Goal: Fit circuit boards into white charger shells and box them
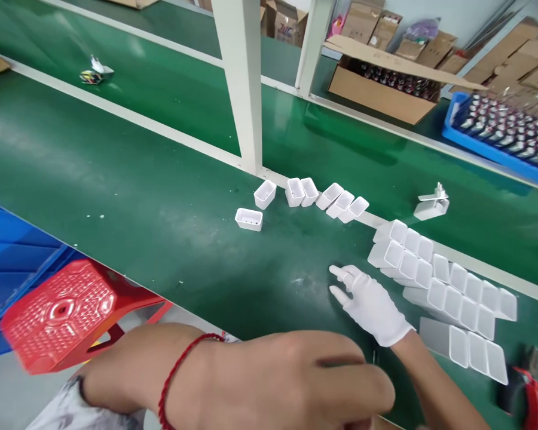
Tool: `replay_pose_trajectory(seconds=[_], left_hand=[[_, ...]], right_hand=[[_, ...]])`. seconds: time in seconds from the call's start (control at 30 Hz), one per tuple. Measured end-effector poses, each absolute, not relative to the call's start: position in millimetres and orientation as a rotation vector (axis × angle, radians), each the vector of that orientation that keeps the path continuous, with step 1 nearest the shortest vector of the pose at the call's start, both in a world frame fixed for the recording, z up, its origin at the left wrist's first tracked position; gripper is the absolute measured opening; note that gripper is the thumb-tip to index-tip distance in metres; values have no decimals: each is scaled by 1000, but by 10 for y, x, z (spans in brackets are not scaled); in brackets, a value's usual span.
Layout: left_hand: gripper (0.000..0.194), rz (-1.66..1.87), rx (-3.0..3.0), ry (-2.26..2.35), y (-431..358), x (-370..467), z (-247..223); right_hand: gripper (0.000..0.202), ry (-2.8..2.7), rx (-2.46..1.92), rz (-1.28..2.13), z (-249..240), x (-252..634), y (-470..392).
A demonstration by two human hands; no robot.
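Observation:
My left hand (296, 382), bare with a red cord at the wrist, is large in the foreground. Its fingers are curled; whatever they may hold is hidden. Beyond it, my right hand (372, 304) wears a white glove and hovers over or rests on the green table (183, 251), fingers apart and nothing between them. Right of the glove stand rows of white plastic containers (448, 298). Farther back is a looser line of small white containers (332, 196). One white container (250, 220) lies apart, with dark specks inside.
Pliers with red handles (531, 388) lie at the lower right. A white post (240, 83) rises behind the table. A white part (433, 206), an open carton (381, 89) and a blue tray (457, 132) are beyond. A red stool (63, 310) stands lower left.

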State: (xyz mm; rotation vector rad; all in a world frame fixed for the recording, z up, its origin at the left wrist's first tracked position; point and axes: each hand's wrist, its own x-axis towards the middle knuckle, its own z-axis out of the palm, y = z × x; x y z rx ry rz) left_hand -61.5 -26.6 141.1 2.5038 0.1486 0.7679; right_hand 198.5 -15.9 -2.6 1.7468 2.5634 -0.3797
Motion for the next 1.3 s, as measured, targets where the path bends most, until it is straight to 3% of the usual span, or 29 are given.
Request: replay_pose_trajectory(seconds=[0.1,0.23,0.33,0.4,0.6,0.8,1.0,1.3], left_hand=[[18,729,2674,401,-58,-628,1322],[19,893,2673,1323,274,-989,884],[58,699,2450,2012,466,-1272,471],[67,517,2374,2127,554,-1361,240],[42,660,2306,1714,574,-1128,-19],[73,482,2122,1106,464,-513,62],[77,460,2041,1005,591,-348,33],[83,694,2202,810,652,-422,-113]], right_hand=[[41,2577,1710,-432,-29,2000,-166],[42,2532,1716,-493,32,1961,-181],[43,2465,1730,-561,134,1894,-167],[43,2434,1736,-603,200,1860,-144],[45,2426,1790,-615,218,1853,-171],[46,2457,1849,-678,50,1903,-234],[47,2486,1921,-783,-25,1938,-235],[43,2567,1985,-769,-130,1989,-255]])
